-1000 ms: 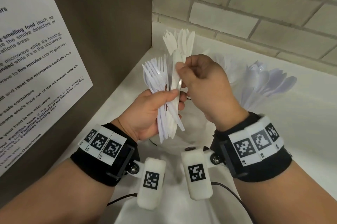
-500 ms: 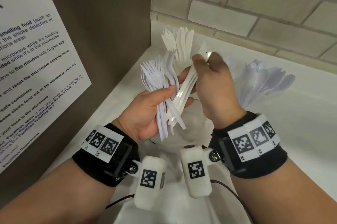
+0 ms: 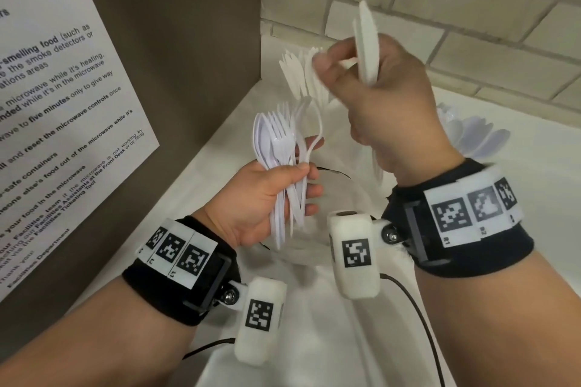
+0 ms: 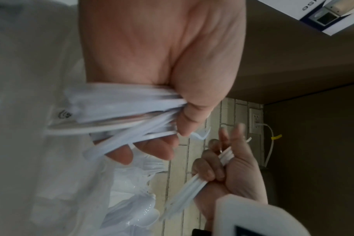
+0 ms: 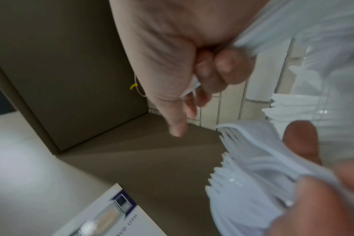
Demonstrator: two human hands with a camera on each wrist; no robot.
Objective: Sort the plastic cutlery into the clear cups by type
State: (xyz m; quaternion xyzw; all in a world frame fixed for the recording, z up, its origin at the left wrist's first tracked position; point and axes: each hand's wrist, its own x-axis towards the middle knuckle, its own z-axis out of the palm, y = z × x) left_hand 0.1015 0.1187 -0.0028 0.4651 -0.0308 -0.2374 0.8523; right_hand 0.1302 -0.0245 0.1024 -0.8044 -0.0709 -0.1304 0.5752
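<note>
In the head view, the right hand [image 3: 380, 103] gripped some knives [image 3: 366, 43] at upper middle, and they could slip out. In the left wrist view, the left hand [image 4: 162, 79] squeezed forks [image 4: 119, 115] at centre. The right wrist view showed both bunches, blurry.

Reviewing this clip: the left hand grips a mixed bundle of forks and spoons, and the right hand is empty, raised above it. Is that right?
Not quite. The right hand is not empty: its fingers are curled round a few white knives, as the head view shows and the left wrist view confirms. The rest holds: the left hand grips a bundle of forks and spoons, and the right hand is raised above it.
</note>
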